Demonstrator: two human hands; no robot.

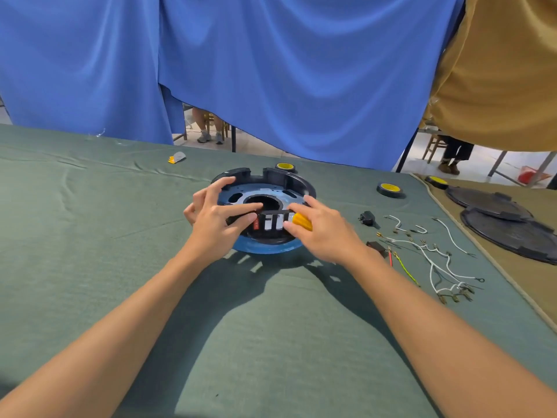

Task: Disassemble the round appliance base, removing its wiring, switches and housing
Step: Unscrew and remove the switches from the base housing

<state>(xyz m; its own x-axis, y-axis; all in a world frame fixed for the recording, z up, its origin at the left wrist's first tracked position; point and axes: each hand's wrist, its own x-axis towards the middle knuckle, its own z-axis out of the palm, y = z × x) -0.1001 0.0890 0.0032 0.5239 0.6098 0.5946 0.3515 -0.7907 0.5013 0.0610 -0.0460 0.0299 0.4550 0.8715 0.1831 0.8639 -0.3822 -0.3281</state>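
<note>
Base (265, 188) sits mid-table on the green cloth, round, blue and black, open side up, and both hands are on its near edge. The left hand (215, 220) comes in from the left with fingers splayed: the far ones reach over the rim, while thumb and forefinger pinch the left end of the switch block (272, 224). The right hand (324, 233) closes in from the right, wrapped round a yellow tool handle (302, 221). The handle lies against the block's right end, and the tool's tip is hidden. So the block sits squarely between the two hands, at the base's near side. Its white switches run in a row, too blurred to count.

Right of the base lie loose parts on the table (90, 236):
- two small black parts, one farther (368, 219) and one nearer (376, 248)
- one red wire (390, 258)
- one green-yellow wire (407, 270)
- a tangle of white wires (434, 267)

Three tape rolls have yellow cores: one just behind the base (285, 167), one to the right (389, 190), one at the tan cloth's edge (436, 181). Two black discs (512, 236) overlap on that tan cloth, well apart from the hands. One small yellow-and-grey scrap (177, 158) lies far left.
</note>
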